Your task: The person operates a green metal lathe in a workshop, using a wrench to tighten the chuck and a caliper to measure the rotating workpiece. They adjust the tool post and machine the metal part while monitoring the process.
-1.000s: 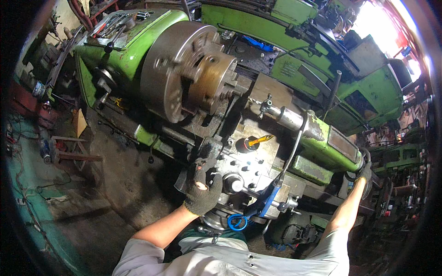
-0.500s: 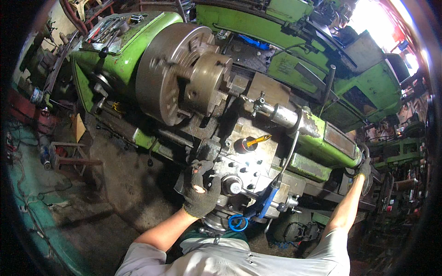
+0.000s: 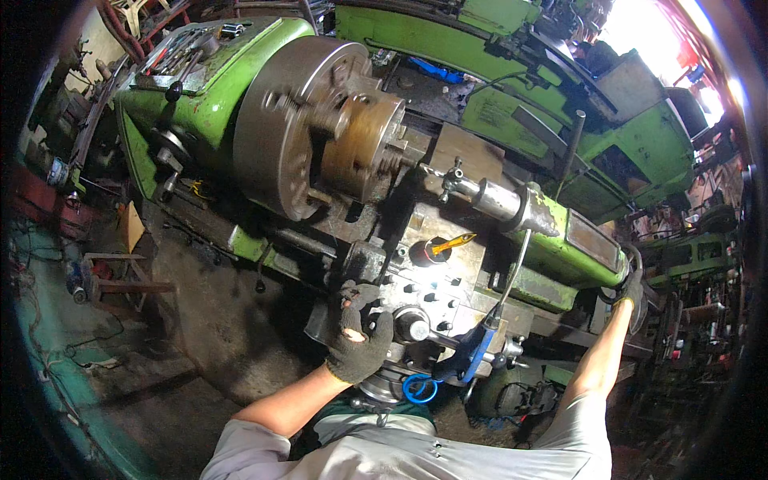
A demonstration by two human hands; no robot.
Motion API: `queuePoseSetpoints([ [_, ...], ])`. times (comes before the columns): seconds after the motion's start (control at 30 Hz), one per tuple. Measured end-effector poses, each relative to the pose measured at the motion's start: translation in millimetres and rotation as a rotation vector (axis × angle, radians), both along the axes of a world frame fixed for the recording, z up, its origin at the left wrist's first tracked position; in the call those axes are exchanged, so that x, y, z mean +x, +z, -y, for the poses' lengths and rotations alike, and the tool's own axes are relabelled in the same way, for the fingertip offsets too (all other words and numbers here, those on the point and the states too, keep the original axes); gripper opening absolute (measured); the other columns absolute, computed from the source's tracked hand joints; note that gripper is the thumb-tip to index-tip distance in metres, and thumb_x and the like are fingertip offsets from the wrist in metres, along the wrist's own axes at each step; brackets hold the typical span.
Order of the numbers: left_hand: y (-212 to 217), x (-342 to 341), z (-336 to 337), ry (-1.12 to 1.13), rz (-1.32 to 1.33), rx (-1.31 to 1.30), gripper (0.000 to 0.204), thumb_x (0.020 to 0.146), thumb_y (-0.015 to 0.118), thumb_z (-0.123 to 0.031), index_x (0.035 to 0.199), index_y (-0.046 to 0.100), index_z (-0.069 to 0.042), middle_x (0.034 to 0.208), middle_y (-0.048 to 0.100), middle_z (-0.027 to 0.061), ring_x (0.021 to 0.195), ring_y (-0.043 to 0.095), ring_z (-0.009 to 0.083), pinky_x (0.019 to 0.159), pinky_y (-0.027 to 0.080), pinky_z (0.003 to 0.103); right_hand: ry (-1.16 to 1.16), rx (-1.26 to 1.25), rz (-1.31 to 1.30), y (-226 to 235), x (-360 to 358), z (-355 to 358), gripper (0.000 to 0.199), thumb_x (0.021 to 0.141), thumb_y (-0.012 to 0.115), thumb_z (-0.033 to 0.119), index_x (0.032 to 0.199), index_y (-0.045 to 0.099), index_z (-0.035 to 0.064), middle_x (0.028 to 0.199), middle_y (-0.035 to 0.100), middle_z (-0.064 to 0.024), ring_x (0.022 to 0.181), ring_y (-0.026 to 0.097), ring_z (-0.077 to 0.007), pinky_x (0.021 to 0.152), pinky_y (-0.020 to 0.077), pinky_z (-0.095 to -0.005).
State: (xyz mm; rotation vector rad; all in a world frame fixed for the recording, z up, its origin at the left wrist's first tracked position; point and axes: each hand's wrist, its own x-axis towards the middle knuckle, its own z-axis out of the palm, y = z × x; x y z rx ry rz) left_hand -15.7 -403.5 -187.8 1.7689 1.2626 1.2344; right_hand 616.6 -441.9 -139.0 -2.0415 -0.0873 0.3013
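Note:
My right hand (image 3: pixel 632 294), in a dark glove, is closed on the handwheel (image 3: pixel 638 314) at the end of the green tailstock (image 3: pixel 572 244). My left hand (image 3: pixel 358 340), also gloved, rests at the near left side of the tool post (image 3: pixel 416 296). Its thumb stands apart from its curled fingers, and nothing shows between them. A drill bit (image 3: pixel 432 172) in the tailstock's drill chuck (image 3: pixel 453 182) points at a round metal workpiece (image 3: pixel 364 148). The jaws of the big lathe chuck (image 3: pixel 280 132) hold that workpiece; both look smeared by turning.
A blue-handled air gun (image 3: pixel 472 352) with a coiled blue hose (image 3: pixel 420 389) lies against the tool post. A brush with a yellow handle (image 3: pixel 454 243) stands in a dark cup (image 3: pixel 424 254). Tools (image 3: pixel 172 60) lie on the headstock. Another green machine (image 3: pixel 512 120) stands behind.
The chuck and workpiece have turned, and the workpiece is more blurred now. The view has shifted slightly; my left hand sits a little further right in it. My right hand stays at the handwheel.

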Motion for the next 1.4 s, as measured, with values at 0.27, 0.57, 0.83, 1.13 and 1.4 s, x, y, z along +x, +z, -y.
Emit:
queuePoseSetpoints([
  [0.27, 0, 0, -4, -0.052, -0.015, 0.041, 0.033, 0.086, 0.068, -0.002, 0.118, 0.058, 0.004, 0.111, 0.061, 0.0233, 0.107, 0.059, 0.0421, 0.099, 0.045, 0.051, 0.136, 0.228, -0.042, -32, 53, 24, 0.062, 0.096, 0.054, 0.066, 0.141, 0.064, 0.0259, 0.134, 0.065, -0.0083, 0.112, 0.063, -0.0251, 0.085, 0.0558, -0.0511],
  [0.57, -5, 3, -6, -0.074, 0.014, 0.034, 0.029, 0.086, 0.066, -0.001, 0.114, 0.058, 0.002, 0.110, 0.061, 0.0231, 0.106, 0.058, 0.0428, 0.096, 0.046, 0.052, 0.140, 0.038, 0.180, -50, 83, 41, 0.058, 0.100, 0.053, 0.061, 0.142, 0.064, 0.0228, 0.133, 0.066, -0.0077, 0.111, 0.064, -0.0246, 0.088, 0.0567, -0.0440],
  [0.83, -3, -3, -3, -0.025, -0.093, 0.150, 0.029, 0.088, 0.066, -0.005, 0.115, 0.059, 0.001, 0.108, 0.061, 0.0232, 0.105, 0.059, 0.0433, 0.099, 0.045, 0.055, 0.141, 0.231, 0.047, -36, 39, 21, 0.069, 0.096, 0.057, 0.064, 0.147, 0.059, 0.0171, 0.131, 0.068, -0.0076, 0.108, 0.067, -0.0218, 0.089, 0.0565, -0.0383],
  [1.13, -5, -18, -2, -0.116, -0.061, 0.117, 0.042, 0.095, 0.064, -0.020, 0.130, 0.053, 0.001, 0.123, 0.057, 0.0236, 0.115, 0.054, 0.0390, 0.100, 0.042, 0.051, 0.105, -0.290, 0.399, -56, 13, 69, 0.073, 0.086, 0.073, 0.055, 0.142, 0.059, 0.0097, 0.122, 0.071, -0.0145, 0.099, 0.069, -0.0298, 0.080, 0.0572, -0.0405],
  [1.4, -130, -153, 20, 0.103, -0.230, 0.147, 0.038, 0.092, 0.068, -0.021, 0.124, 0.058, -0.003, 0.119, 0.062, 0.0203, 0.113, 0.058, 0.0399, 0.101, 0.044, 0.049, 0.562, -0.377, 0.702, 57, -219, 35, 0.044, 0.093, 0.069, 0.039, 0.117, 0.072, 0.0026, 0.120, 0.072, -0.0208, 0.110, 0.067, -0.0389, 0.097, 0.0511, -0.0441],
])
